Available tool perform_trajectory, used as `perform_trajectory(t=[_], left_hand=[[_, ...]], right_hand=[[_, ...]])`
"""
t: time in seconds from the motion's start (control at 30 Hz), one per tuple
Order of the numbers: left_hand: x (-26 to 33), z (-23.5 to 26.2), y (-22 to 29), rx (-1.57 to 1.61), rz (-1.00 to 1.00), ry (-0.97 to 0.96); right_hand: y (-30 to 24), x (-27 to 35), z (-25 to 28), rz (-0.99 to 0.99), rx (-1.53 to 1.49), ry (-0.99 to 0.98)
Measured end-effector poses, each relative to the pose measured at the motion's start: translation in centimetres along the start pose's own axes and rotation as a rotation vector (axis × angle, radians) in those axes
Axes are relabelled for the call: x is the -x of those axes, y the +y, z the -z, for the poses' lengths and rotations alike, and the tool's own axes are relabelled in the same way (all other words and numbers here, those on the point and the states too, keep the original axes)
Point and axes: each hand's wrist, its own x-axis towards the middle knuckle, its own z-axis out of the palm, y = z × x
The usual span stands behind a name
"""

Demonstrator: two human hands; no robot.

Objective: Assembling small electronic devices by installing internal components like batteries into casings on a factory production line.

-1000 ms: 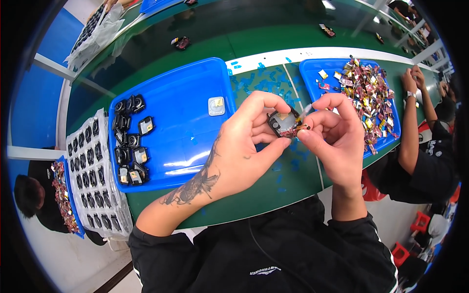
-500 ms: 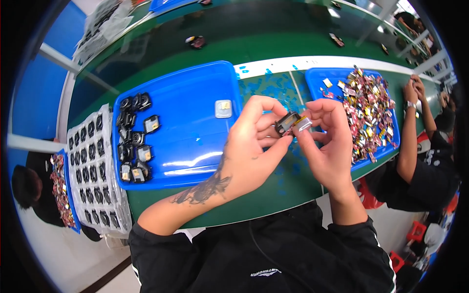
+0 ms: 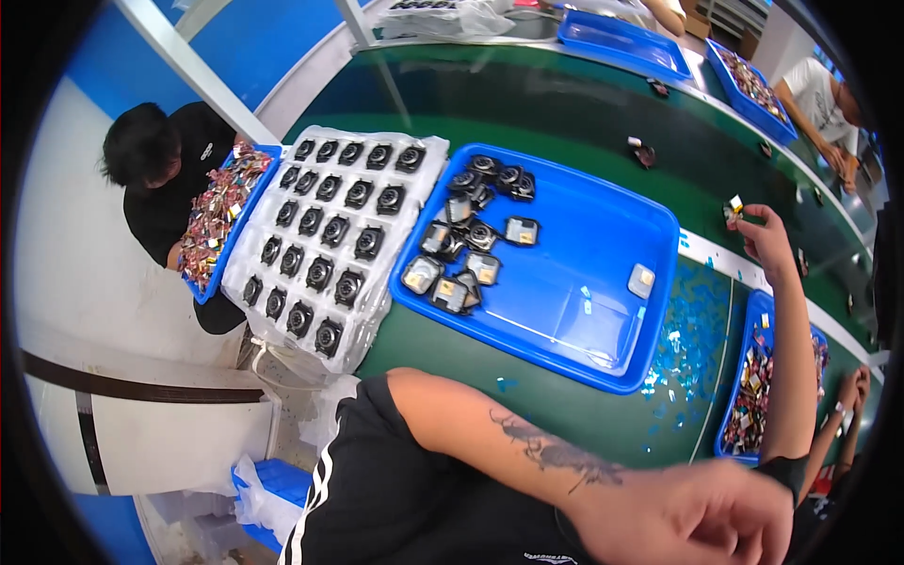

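Out over the green belt, my right hand (image 3: 767,240) is closed on a small electronic part with a battery (image 3: 733,212), reddish with a pale, yellowish end. Low at the right, my left hand (image 3: 692,516) is held in front of my body with its fingers curled and blurred; whether it holds anything does not show. A blue tray (image 3: 527,353) contains several black watch cases (image 3: 480,235) bunched at its left end. One pale square piece (image 3: 641,281) lies at that tray's right end.
Left of the tray, a white moulded tray (image 3: 363,315) carries rows of black watch cases. Blue scraps (image 3: 683,348) litter the table. Another blue tray (image 3: 725,438) holds reddish parts. Co-workers (image 3: 160,174) are at the left, far right and lower right; parts lie along the belt (image 3: 527,104).
The view has swung left. My hands were together on a black case and a battery part; now they are apart, the right stretched out over the belt, the left drawn back low.
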Motion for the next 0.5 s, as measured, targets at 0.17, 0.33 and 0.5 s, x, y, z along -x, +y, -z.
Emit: perform_trajectory(t=[0.17, 0.33, 0.5], left_hand=[[-0.2, 0.2, -0.1, 0.124, -0.128, -0.435], [-0.2, 0.8, 0.7, 0.265, -0.17, -0.67], [0.3, 0.0, 0.3, 0.403, -0.073, -0.661]], right_hand=[[3.8, -4.4, 0.7, -0.029, 0.073, 0.169], [4.1, -4.4, 0.4, 0.083, 0.368, 0.245], [-4.2, 1.7, -8.5, 0.566, 0.422, 0.157]])
